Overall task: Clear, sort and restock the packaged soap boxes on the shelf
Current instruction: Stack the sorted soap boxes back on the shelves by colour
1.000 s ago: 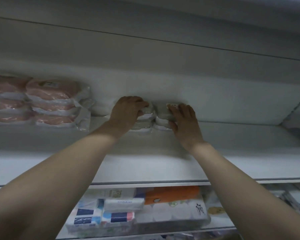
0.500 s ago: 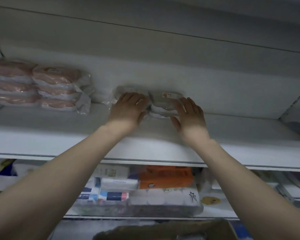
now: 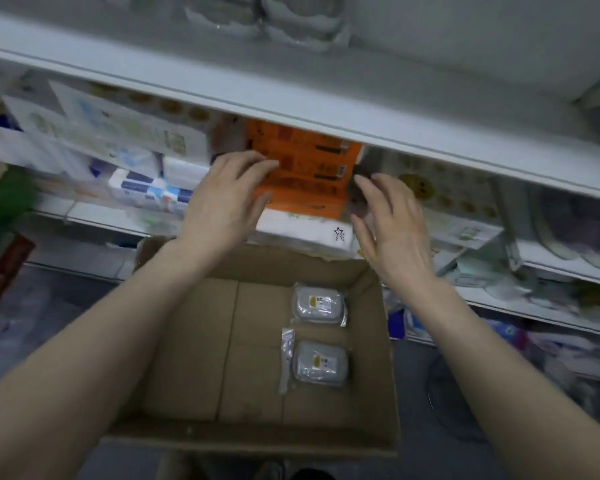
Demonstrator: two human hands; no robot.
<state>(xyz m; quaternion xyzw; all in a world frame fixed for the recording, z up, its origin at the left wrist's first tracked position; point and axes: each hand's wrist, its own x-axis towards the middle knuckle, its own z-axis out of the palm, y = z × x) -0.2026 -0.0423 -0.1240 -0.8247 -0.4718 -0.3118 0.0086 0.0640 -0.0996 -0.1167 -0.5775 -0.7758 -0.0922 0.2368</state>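
Two grey wrapped soap boxes lie in an open cardboard box (image 3: 191, 344) on the floor: one (image 3: 318, 304) toward the far right corner, the other (image 3: 319, 363) just nearer to me. My left hand (image 3: 227, 199) and my right hand (image 3: 392, 226) hover above the box's far edge, fingers spread, palms down, holding nothing. At the top edge, blurred grey wrapped soap packs (image 3: 278, 15) sit at the back of the white upper shelf (image 3: 326, 109).
Behind my hands, the shelf below holds an orange carton (image 3: 309, 174), white tissue packs (image 3: 298, 230) and blue-and-white packs (image 3: 146, 188). More packaged goods fill the shelves at right (image 3: 534, 271). Grey floor surrounds the box.
Both hands left the grey soap packs on the upper shelf and dropped toward the cardboard box. The view tilted down, so the box with two soap boxes now fills the middle.
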